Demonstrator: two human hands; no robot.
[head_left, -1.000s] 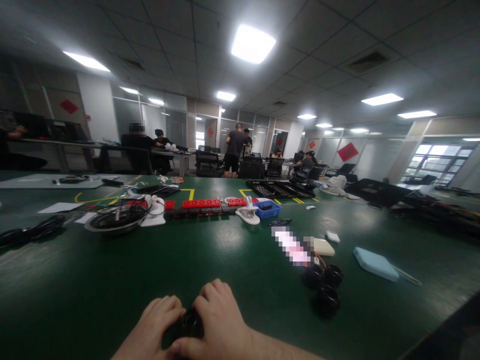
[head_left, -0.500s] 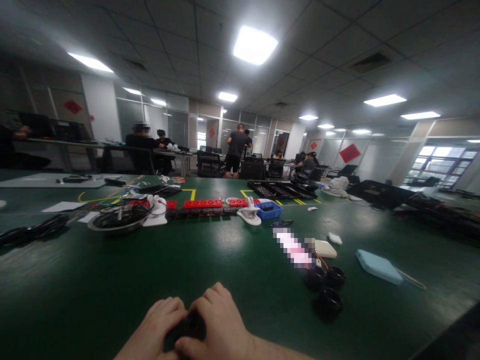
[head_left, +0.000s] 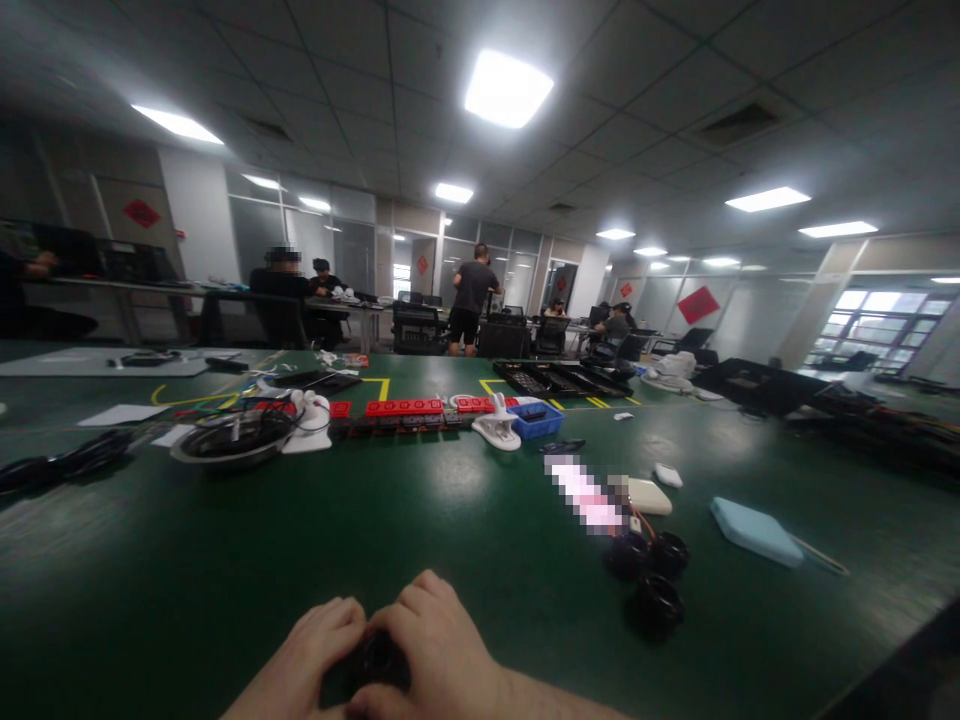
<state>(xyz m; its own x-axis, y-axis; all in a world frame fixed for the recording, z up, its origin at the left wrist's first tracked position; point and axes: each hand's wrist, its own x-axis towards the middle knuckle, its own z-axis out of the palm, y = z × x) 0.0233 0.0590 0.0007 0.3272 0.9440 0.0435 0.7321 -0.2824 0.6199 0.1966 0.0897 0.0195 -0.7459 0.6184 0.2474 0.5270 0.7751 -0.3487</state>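
Observation:
My left hand [head_left: 309, 648] and my right hand [head_left: 439, 640] meet at the bottom centre, over the near part of the green table [head_left: 525, 620]. Both are closed around a black round part [head_left: 384, 660] with a dark hollow in its face. Fingers and palms cover most of it, so its full shape is hidden. To the right of my hands, several black ring-like parts [head_left: 660, 605] lie in a group, with a thin orange wire beside them.
A blue pouch-like case [head_left: 756, 530], a cream box [head_left: 646, 497] and a pixelated phone-like patch [head_left: 585, 495] lie to the right. Farther back are a blue bin [head_left: 537, 422], red strips [head_left: 405, 407], a white stand [head_left: 498, 428] and a metal bowl of cables [head_left: 225, 445]. Several people work behind.
Both hands stay closed on the black round part, with only a small shift of the fingers. The view has moved very slightly. In the background, the standing person has turned a little.

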